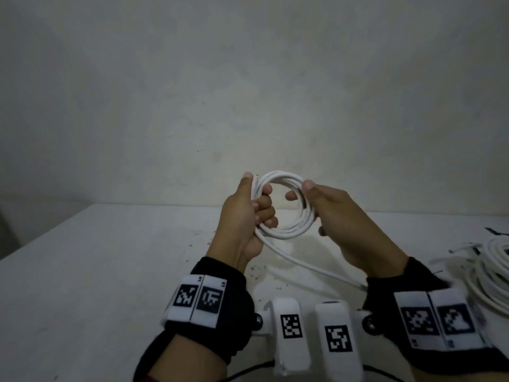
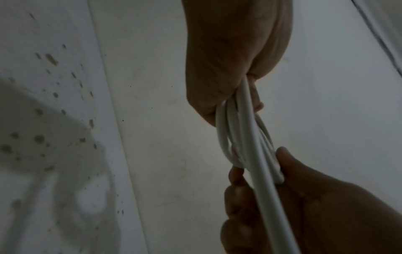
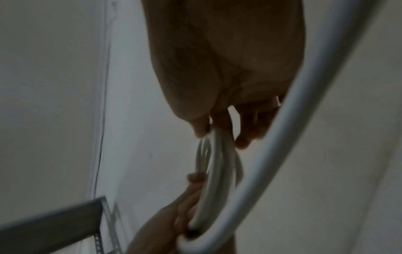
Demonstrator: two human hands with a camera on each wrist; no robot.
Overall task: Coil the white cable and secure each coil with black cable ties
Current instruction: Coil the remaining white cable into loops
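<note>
The left hand (image 1: 245, 216) grips the left side of the coil of white cable (image 1: 283, 208), its fingers (image 1: 265, 213) curled through the ring and its thumb pressed along the outer edge near the top. The right hand (image 1: 347, 219) pinches the coil's right side, thumb on the near face and fingertips (image 1: 292, 194) showing through the opening. The coil is held up in the air above the table (image 1: 96, 271), roughly upright, its open face turned toward the person, with several loops stacked close together. From the bottom of the ring a loose tail of the cable (image 1: 316, 267) runs down and to the right, its long axis slanting toward the right wrist, where it passes out of sight behind the black wrist strap (image 1: 429, 299). In the left wrist view the loops (image 2: 243, 137) stretch edge-on between the two hands; in the right wrist view the tail (image 3: 282, 154) sweeps in a wide curve close to the camera, partly covering the hand. On the table to the far right lies a loose heap of more white cable (image 1: 490, 271), well apart from the coil, with small dark pieces (image 1: 495, 232) beside it too small to identify. Dark specks (image 1: 198, 238) mark the tabletop below the left hand. A plain wall (image 1: 248, 92) stands behind.
</note>
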